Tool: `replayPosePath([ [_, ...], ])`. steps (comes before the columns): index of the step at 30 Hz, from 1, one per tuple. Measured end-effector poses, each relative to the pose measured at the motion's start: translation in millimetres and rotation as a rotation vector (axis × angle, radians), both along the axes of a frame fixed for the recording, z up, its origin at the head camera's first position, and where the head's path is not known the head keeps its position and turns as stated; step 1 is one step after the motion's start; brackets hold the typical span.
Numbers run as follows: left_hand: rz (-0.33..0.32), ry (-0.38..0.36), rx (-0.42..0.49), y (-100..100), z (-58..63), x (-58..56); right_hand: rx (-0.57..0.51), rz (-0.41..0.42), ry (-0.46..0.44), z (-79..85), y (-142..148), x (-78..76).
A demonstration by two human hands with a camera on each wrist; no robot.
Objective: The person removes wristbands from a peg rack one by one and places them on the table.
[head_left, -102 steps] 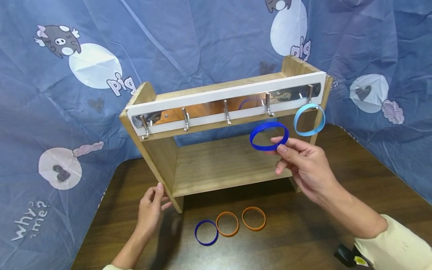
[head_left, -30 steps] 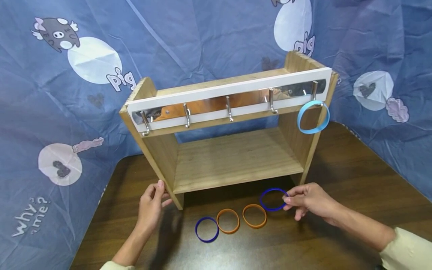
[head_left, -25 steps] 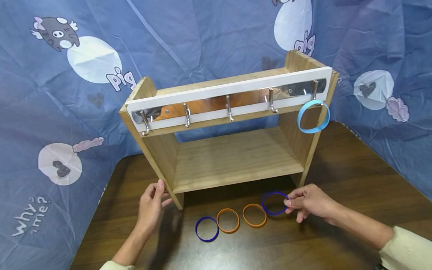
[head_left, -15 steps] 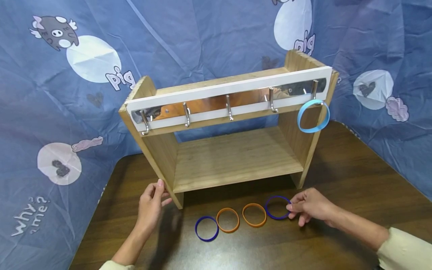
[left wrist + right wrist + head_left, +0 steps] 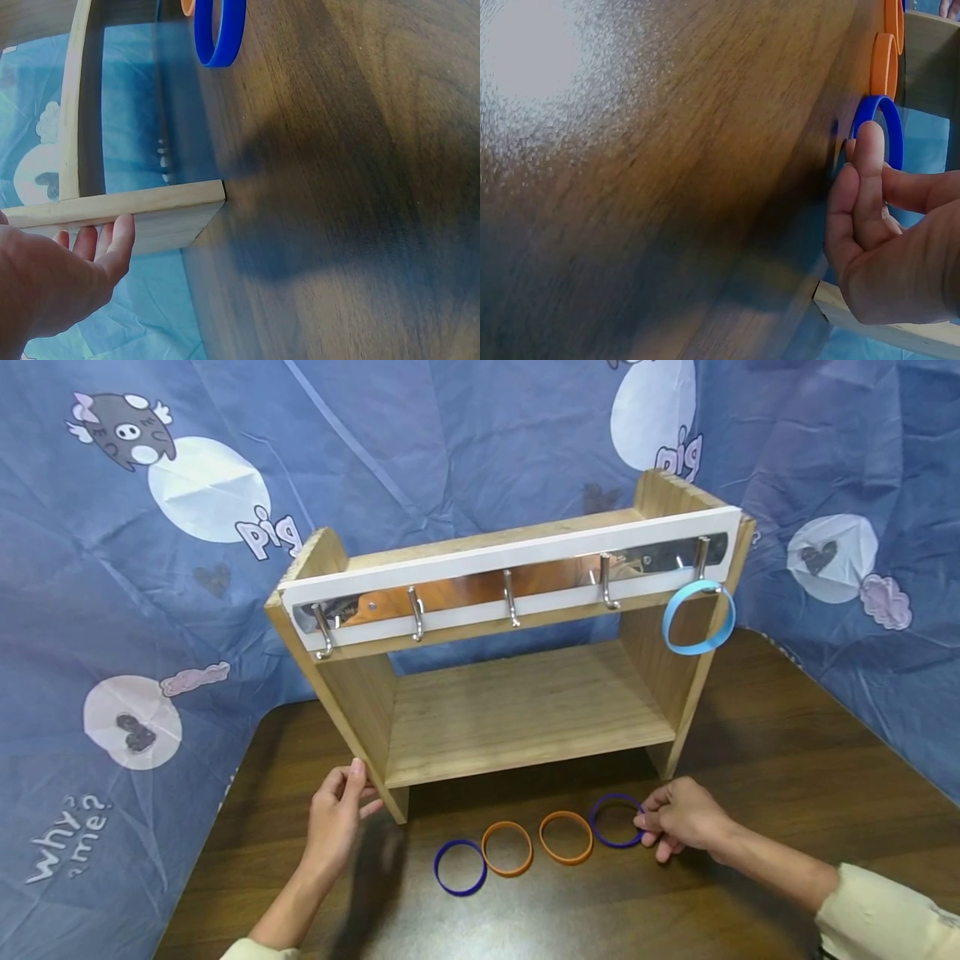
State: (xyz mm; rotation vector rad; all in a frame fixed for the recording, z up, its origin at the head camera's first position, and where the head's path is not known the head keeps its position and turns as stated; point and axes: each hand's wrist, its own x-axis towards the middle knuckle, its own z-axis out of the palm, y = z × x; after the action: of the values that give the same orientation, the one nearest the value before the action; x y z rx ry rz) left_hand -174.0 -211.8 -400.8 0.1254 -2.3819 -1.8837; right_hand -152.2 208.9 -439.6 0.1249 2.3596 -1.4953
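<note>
My right hand point(image 5: 684, 817) pinches the right edge of a dark blue silicone wristband point(image 5: 592, 822), which is low at the tabletop. In the right wrist view, fingertips point(image 5: 870, 142) cover part of that band. To its left lie an orange wristband point(image 5: 542, 839), another orange wristband point(image 5: 530, 852) and a second dark blue wristband point(image 5: 437, 877), in a row. My left hand point(image 5: 333, 814) holds the left side panel of a wooden shelf point(image 5: 525, 714), thumb at the front edge and fingers along the outer face. A light blue wristband point(image 5: 699, 648) hangs from the shelf's rightmost hook.
Across the shelf's top front runs a white rail point(image 5: 510, 549) with a shiny strip and several metal hooks point(image 5: 511, 597). The shelf stands on a dark wooden table point(image 5: 757, 760). Behind it hangs a blue patterned cloth point(image 5: 465, 443).
My right hand has brought the dark blue wristband down from near the hooks to the table, then shifted it slightly right beside the orange one. My left hand stays at the panel.
</note>
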Motion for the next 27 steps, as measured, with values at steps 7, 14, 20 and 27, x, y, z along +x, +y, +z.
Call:
replayPosePath([
  [7,-0.004,0.001,-0.006,-1,0.3,-0.4,0.016,-0.036,0.004,-1.1,-2,-0.3],
  [14,-0.006,-0.002,-0.004,-1,-0.5,0.2,0.037,-0.043,0.027,0.7,1,5.2],
  [20,-0.006,0.004,-0.005,-1,-0.8,0.2,0.030,-0.040,0.080,11.1,10,6.1],
  [27,-0.005,0.004,-0.007,-1,-0.5,0.4,-0.044,-0.021,0.115,29.7,16,6.6],
])
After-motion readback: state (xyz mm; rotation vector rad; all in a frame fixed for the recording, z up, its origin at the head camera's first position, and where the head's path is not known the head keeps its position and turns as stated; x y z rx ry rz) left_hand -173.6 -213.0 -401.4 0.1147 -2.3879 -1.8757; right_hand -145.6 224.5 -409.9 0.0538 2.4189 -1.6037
